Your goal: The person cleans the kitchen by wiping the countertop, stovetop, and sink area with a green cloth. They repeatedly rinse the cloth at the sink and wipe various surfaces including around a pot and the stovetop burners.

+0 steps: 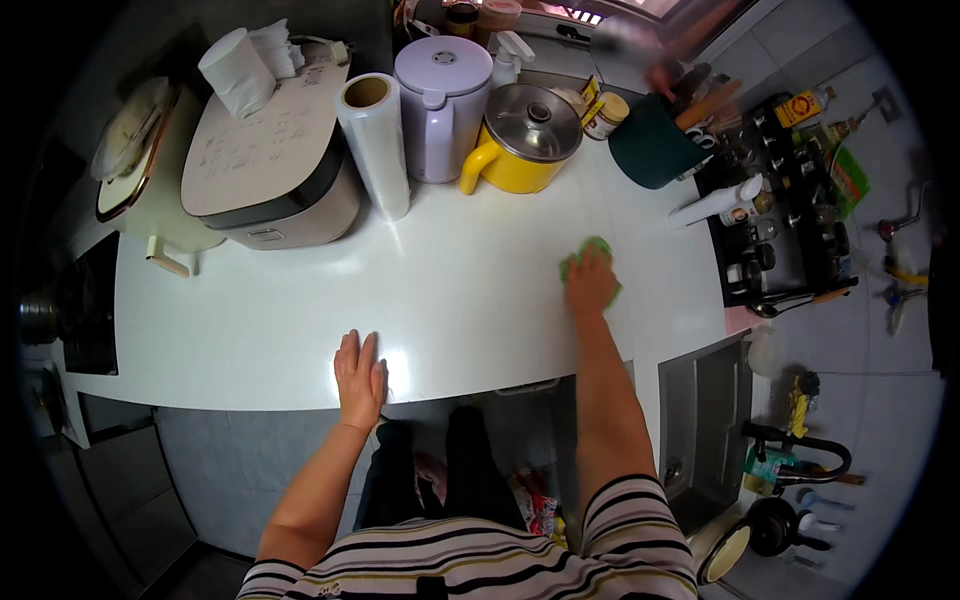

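Observation:
Under my right hand point(589, 288) a green cloth point(598, 244) is pressed against the white countertop point(465, 300); its edges show around the fingers. My left hand point(358, 379) rests flat near the counter's front edge, holding nothing, with its fingers slightly apart. Beyond the cloth stands a yellow pot point(525, 174) with a glass lid and a side handle. A lilac lidded jug point(444, 112) and an upright roll of plastic film point(379, 157) stand to the left of the pot.
A rice cooker point(270, 157) bears a tissue roll point(238, 71). Left of it is a cream air-fryer-like appliance point(166, 202). At right are a dark green utensil holder point(652, 142), a black spice rack point(787, 217) and a sink point(701, 427) with a black faucet point(832, 450).

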Motion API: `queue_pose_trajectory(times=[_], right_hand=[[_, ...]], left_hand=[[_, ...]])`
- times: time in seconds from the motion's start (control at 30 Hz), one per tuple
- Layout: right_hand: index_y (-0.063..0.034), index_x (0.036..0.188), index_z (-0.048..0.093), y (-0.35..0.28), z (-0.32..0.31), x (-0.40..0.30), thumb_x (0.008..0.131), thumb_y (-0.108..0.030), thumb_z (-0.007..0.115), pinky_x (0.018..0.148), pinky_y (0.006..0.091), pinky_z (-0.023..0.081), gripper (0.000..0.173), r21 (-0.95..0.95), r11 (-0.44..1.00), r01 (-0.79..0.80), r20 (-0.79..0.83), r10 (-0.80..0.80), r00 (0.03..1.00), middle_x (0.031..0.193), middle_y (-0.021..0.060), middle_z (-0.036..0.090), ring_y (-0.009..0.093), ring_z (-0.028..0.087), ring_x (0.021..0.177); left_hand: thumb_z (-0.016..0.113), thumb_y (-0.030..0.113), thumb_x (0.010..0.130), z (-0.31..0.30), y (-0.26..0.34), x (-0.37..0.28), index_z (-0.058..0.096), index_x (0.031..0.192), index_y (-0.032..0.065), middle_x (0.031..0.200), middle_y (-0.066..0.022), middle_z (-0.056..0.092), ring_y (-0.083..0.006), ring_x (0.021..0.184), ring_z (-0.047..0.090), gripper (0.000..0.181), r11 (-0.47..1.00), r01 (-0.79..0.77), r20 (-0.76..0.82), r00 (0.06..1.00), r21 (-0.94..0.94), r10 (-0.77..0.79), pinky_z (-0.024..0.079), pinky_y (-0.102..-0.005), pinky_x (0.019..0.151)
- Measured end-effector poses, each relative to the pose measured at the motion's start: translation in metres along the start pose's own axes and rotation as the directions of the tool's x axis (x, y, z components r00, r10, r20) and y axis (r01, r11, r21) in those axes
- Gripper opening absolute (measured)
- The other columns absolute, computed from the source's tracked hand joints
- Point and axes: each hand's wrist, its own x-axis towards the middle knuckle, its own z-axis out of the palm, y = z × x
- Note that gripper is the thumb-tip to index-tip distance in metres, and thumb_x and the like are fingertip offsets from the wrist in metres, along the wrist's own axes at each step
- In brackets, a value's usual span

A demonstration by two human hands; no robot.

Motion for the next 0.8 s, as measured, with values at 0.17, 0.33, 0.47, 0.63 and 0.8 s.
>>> queue_pose_trajectory(times=[0.17, 0.33, 0.47, 0.63, 0.8], right_hand=[[-0.0105, 0.148, 0.037, -0.072, -0.006, -0.039, 0.101, -0.042, 0.041, 0.110, 0.0504, 0.031, 0.057, 0.068, 0.954, 0.291, 0.036, -0.294, 0.955, 0.151, 0.0127, 0.038, 0.032, 0.032, 0.141], [-0.0099, 0.149, 0.035, -0.064, -0.018, -0.025, 0.102, -0.042, 0.041, 0.114, 0.0504, 0.026, 0.058, 0.138, 0.961, 0.241, 0.121, -0.258, 0.959, 0.152, 0.0129, 0.036, 0.033, 0.026, 0.144], [-0.0092, 0.148, 0.036, -0.047, -0.014, 0.069, 0.101, -0.042, 0.043, 0.113, 0.0493, 0.029, 0.057, 0.096, 0.989, 0.114, 0.041, -0.118, 0.992, 0.151, 0.0133, 0.037, 0.034, 0.029, 0.142], [-0.0093, 0.146, 0.039, -0.040, -0.016, 0.005, 0.098, -0.040, 0.051, 0.108, 0.0487, 0.035, 0.058, 0.091, 0.944, 0.316, 0.079, -0.324, 0.943, 0.148, 0.0133, 0.041, 0.035, 0.034, 0.139], [-0.0096, 0.144, 0.042, -0.030, -0.022, 0.023, 0.095, -0.040, 0.055, 0.107, 0.0484, 0.036, 0.060, 0.130, 0.924, 0.360, -0.012, -0.362, 0.932, 0.145, 0.0135, 0.043, 0.035, 0.037, 0.136]], left_hand=[[0.051, 0.020, 0.094, 0.000, -0.003, 0.009, 0.045, 0.142, 0.0091, 0.150, -0.0223, 0.034, -0.0395, 0.140, 0.029, 0.049, 0.988, 0.033, 0.010, 0.999, 0.149, -0.035, 0.019, -0.0568, 0.114], [0.050, 0.023, 0.095, 0.009, -0.003, 0.007, 0.044, 0.143, 0.0092, 0.153, -0.0218, 0.031, -0.0393, 0.143, 0.026, 0.050, 0.953, 0.087, 0.021, 0.995, 0.290, -0.097, 0.016, -0.0578, 0.115], [0.046, 0.022, 0.096, 0.015, 0.008, 0.019, 0.041, 0.145, 0.0083, 0.153, -0.0224, 0.031, -0.0388, 0.143, 0.025, 0.051, 0.949, 0.035, 0.059, 0.997, 0.314, -0.057, 0.014, -0.0561, 0.116], [0.049, 0.023, 0.094, 0.012, -0.001, 0.009, 0.042, 0.144, 0.0082, 0.153, -0.0230, 0.030, -0.0403, 0.143, 0.025, 0.052, 0.940, 0.092, 0.032, 0.994, 0.328, -0.109, 0.014, -0.0582, 0.115], [0.049, 0.021, 0.093, 0.014, 0.006, 0.010, 0.042, 0.144, 0.0069, 0.152, -0.0241, 0.031, -0.0410, 0.143, 0.025, 0.053, 0.935, 0.084, 0.043, 0.994, 0.345, -0.105, 0.014, -0.0586, 0.115]])
